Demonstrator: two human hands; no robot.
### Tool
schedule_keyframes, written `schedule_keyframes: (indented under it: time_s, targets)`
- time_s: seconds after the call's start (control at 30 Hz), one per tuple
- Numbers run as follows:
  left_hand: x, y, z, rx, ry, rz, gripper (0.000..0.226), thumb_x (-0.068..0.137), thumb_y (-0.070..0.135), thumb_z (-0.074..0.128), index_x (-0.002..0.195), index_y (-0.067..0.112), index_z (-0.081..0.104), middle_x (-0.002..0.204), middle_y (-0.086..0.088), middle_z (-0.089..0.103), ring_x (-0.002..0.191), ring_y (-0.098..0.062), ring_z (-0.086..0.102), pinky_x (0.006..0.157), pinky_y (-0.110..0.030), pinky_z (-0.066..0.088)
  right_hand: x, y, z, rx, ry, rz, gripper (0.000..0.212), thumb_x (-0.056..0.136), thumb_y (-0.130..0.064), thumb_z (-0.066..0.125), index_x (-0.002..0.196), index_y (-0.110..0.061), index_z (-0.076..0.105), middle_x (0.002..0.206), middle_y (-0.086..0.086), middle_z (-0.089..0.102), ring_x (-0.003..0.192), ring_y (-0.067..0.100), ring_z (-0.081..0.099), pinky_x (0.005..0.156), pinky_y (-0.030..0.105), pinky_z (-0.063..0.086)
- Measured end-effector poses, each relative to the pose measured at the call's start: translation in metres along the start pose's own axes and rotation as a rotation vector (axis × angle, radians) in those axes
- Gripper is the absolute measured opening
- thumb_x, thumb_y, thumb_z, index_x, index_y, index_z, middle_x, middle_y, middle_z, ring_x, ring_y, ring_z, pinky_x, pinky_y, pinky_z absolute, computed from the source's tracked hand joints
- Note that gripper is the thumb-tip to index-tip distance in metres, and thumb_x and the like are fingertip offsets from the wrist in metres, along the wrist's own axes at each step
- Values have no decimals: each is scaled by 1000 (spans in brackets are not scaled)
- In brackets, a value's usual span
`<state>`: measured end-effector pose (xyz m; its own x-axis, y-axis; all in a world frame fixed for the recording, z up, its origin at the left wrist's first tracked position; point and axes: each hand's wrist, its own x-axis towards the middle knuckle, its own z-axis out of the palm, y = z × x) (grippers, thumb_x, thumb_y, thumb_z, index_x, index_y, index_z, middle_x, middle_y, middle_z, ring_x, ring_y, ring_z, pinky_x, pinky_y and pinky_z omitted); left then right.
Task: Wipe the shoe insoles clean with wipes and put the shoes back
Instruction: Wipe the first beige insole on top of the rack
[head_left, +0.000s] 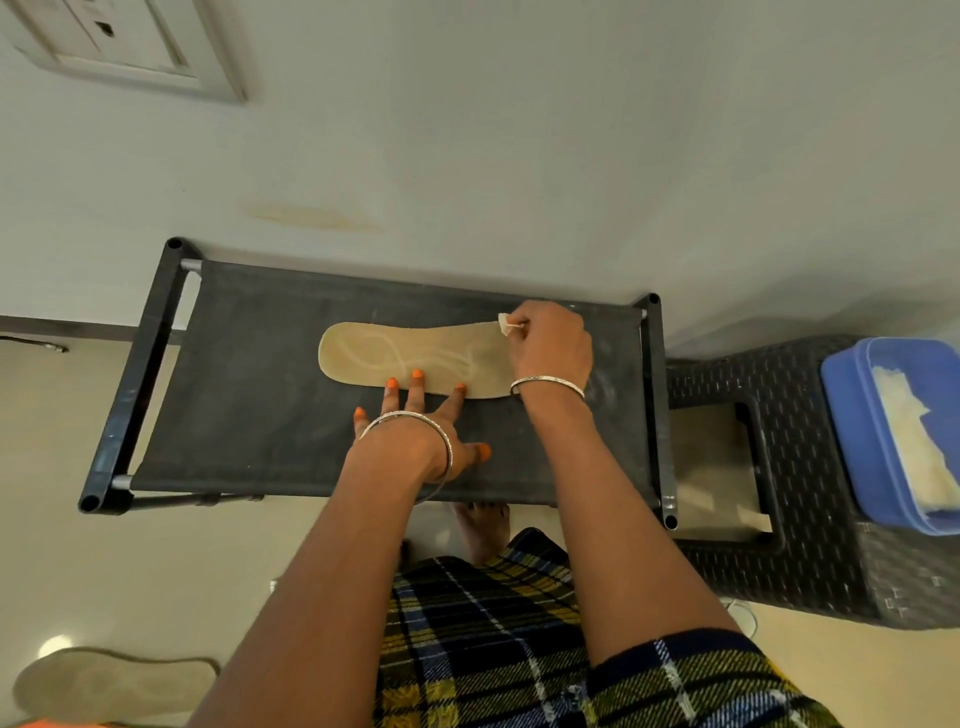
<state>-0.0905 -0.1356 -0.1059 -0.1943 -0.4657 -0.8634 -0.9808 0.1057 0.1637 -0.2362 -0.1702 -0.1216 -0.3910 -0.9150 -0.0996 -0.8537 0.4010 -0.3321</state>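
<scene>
Nearest to me is my yellow, blue and black plaid garment (483, 649), with both bare forearms reaching out over it. Down on the pale floor to my left lies a second tan insole (114, 680), flat and well apart from the work. Just past the plaid cloth my bare foot (485, 530) stands under the near edge of the black fabric-topped rack shelf (249, 395).

On that shelf my left hand (421, 426) lies flat and spread. Its fingers are straight, and three orange-nailed fingertips press on the near edge of the tan flat foam insole (405, 353), while the thumb rests on the fabric. It grasps nothing. A silver bangle hangs at that wrist.

The insole lies lengthwise across the middle of the shelf, with pale curved lines on its top face. At its right end my right hand (550, 348) is curled, and its fingertips pinch a small white wipe piece (505, 323) at the insole's far corner.

To the right, beside the rack, stands a dark woven-pattern plastic stool (810, 561). On it sits a blue rectangular plastic box (841, 415), which holds a heap of crumpled white sheets (914, 447). I cannot tell whether they are wipes or tissue.

Beyond is the pale wall, with a white switch plate (130, 41) high on the left.
</scene>
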Motion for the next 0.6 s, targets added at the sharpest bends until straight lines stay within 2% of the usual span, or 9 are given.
schedule_keyframes:
  time_s: [0.17,0.27,0.37,0.47,0.53,0.6]
  targets:
    - [-1,1,0,8,7,2,81,92,66,39,149,44,-15,155,-1,-33,145,-31,-25,116,-62,-2,-9,-21,4,-39,-186,-217,25,95,-15,56,111,-24,73,114,0,71,106,24,64,81,34,51]
    - [1,-1,0,11,2,2,82,92,66,39,148,45,-16,155,0,-34,144,-32,-25,116,-63,-1,-4,-10,1,19,-124,-122,22,94,-18,58,105,-28,74,107,-1,72,101,24,65,79,34,53]
    - [2,-2,0,13,-12,2,82,92,66,39,148,45,-18,155,0,-35,144,-33,-26,115,-64,-1,-1,-1,1,65,-76,-33,17,92,-18,61,102,-24,74,103,1,73,97,24,66,78,33,52]
    - [2,-1,0,22,-12,-6,83,92,67,39,148,43,-18,154,-1,-35,144,-33,-25,115,-63,-1,-1,-5,5,75,-213,-107,16,87,-16,67,96,-23,78,98,1,75,93,25,68,83,37,57]
    - [2,0,0,32,-9,-9,84,92,67,38,149,42,-18,154,-1,-35,144,-33,-25,115,-64,-1,-1,-8,6,54,-331,-151,11,82,-20,74,90,-25,80,92,-1,76,88,24,70,82,40,58]
    - [3,0,0,32,-6,-9,85,92,67,38,149,41,-18,154,-1,-35,144,-33,-25,115,-64,0,-1,-6,5,40,-376,-157,9,81,-24,76,89,-25,80,91,-3,76,86,21,70,81,40,59]
